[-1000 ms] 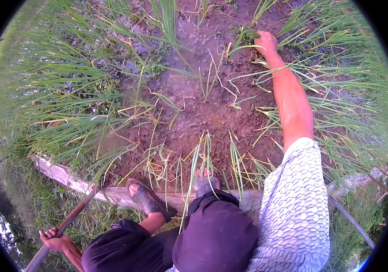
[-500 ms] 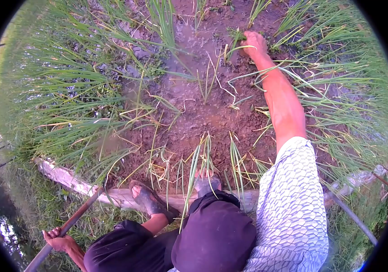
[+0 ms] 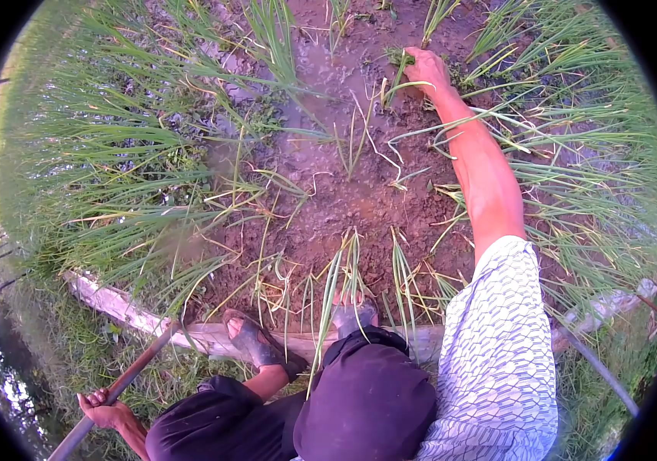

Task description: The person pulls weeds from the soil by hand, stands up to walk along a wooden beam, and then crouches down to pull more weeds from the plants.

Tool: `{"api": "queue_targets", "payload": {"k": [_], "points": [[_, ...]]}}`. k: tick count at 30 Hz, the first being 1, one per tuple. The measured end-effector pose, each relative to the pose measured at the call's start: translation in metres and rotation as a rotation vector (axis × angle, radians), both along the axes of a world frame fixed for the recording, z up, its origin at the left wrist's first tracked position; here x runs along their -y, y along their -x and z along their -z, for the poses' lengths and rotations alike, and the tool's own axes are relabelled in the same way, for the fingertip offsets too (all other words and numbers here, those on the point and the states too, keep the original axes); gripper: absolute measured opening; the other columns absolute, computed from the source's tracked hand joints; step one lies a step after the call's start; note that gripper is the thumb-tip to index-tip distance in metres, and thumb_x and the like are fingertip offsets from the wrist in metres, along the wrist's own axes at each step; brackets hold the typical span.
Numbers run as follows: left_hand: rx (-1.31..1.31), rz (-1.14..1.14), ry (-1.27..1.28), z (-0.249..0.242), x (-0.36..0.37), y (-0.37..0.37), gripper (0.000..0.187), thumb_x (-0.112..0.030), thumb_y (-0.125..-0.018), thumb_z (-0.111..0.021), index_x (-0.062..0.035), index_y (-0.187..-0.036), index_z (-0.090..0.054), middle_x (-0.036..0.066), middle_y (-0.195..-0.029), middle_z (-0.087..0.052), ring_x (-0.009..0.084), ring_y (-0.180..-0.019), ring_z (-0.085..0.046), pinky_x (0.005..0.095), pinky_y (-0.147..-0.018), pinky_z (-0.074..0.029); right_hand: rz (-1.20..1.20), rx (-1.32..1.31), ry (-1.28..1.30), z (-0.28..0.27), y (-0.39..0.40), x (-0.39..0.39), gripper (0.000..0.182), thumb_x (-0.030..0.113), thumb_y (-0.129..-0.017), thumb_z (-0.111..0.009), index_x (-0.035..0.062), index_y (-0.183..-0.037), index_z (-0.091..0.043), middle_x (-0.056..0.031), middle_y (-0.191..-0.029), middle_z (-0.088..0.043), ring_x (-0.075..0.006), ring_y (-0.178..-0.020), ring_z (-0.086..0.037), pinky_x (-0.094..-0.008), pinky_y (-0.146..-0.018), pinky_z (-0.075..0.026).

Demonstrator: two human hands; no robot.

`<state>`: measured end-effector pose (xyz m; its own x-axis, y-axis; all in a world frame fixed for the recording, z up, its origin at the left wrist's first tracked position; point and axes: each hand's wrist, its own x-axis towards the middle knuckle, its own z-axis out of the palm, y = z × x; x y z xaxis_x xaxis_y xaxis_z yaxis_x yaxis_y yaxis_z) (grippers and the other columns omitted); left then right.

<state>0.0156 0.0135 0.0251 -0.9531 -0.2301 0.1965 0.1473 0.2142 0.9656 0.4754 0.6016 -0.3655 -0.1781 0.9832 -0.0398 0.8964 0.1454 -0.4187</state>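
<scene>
At the lower left, my left hand (image 3: 105, 411) is wrapped round a brown wooden pole (image 3: 135, 370), which slants up towards the bed's edge. My right hand (image 3: 428, 71) reaches to the far side of the muddy bed, its fingers closed at soil level on small leafy weeds (image 3: 397, 58). The fingertips are partly hidden by the hand and the greenery. Long onion leaves (image 3: 489, 119) cross in front of my right wrist and forearm. A short onion stalk (image 3: 384, 91) stands just left of that hand.
Onion plants (image 3: 136, 138) grow thickly on the left and right of the wet soil (image 3: 344, 200). A log (image 3: 213, 338) edges the bed by my sandalled feet (image 3: 255, 344). A grey pole (image 3: 601, 373) slants at the lower right, over grass.
My right hand has shifted slightly left and away from me, still low among the weeds. The left hand keeps its grip on the pole.
</scene>
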Motion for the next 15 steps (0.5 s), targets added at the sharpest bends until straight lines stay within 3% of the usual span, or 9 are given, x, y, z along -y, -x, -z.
{"api": "queue_targets", "payload": {"k": [5, 6, 9, 13, 15], "points": [[-0.031, -0.003, 0.005, 0.002, -0.002, -0.002, 0.037, -0.021, -0.096, -0.045, -0.0131, -0.063, -0.03, -0.002, -0.055, -0.027, 0.0105, -0.046, -0.029, 0.0261, -0.047, -0.032, -0.041, 0.098, -0.011, 0.004, 0.016, 0.001, 0.029, 0.016, -0.077, -0.06, 0.0168, -0.105, -0.066, -0.0185, -0.11, -0.061, -0.0388, -0.099, -0.059, -0.0448, -0.085, -0.049], [-0.025, 0.001, 0.007, 0.001, -0.001, -0.001, 0.037, -0.021, -0.096, -0.045, -0.013, -0.063, -0.03, -0.002, -0.055, -0.027, 0.0107, -0.047, -0.029, 0.0262, -0.047, -0.032, -0.062, 0.11, -0.061, 0.006, 0.016, 0.0, 0.025, 0.016, -0.076, -0.058, 0.0123, -0.099, -0.066, -0.0194, -0.103, -0.063, -0.038, -0.095, -0.061, -0.0442, -0.084, -0.049], [-0.006, 0.001, 0.01, 0.0, 0.0, 0.0, 0.037, -0.021, -0.096, -0.046, -0.0128, -0.063, -0.03, -0.002, -0.055, -0.027, 0.0112, -0.047, -0.029, 0.0267, -0.049, -0.033, -0.098, -0.05, -0.123, 0.013, 0.006, 0.002, 0.029, 0.02, -0.075, -0.06, 0.01, -0.101, -0.067, -0.0203, -0.098, -0.065, -0.0367, -0.092, -0.062, -0.0423, -0.084, -0.05], [0.013, -0.001, -0.003, -0.001, -0.001, -0.002, 0.038, -0.021, -0.096, -0.046, -0.0127, -0.063, -0.03, -0.002, -0.055, -0.027, 0.0117, -0.048, -0.03, 0.0276, -0.052, -0.034, 0.086, -0.265, 0.195, -0.001, 0.007, -0.001, 0.044, 0.033, -0.072, -0.068, 0.0099, -0.109, -0.067, -0.0184, -0.097, -0.067, -0.0311, -0.09, -0.065, -0.039, -0.08, -0.05], [0.019, 0.021, -0.006, -0.002, 0.002, -0.001, 0.038, -0.021, -0.096, -0.046, -0.0126, -0.063, -0.031, -0.002, -0.055, -0.027, 0.0119, -0.049, -0.03, 0.0277, -0.053, -0.035, 0.151, -0.59, 0.251, 0.003, 0.014, -0.004, 0.049, 0.035, -0.069, -0.076, 0.0008, -0.102, -0.067, -0.0172, -0.092, -0.067, -0.0278, -0.086, -0.063, -0.0389, -0.077, -0.048]]}}
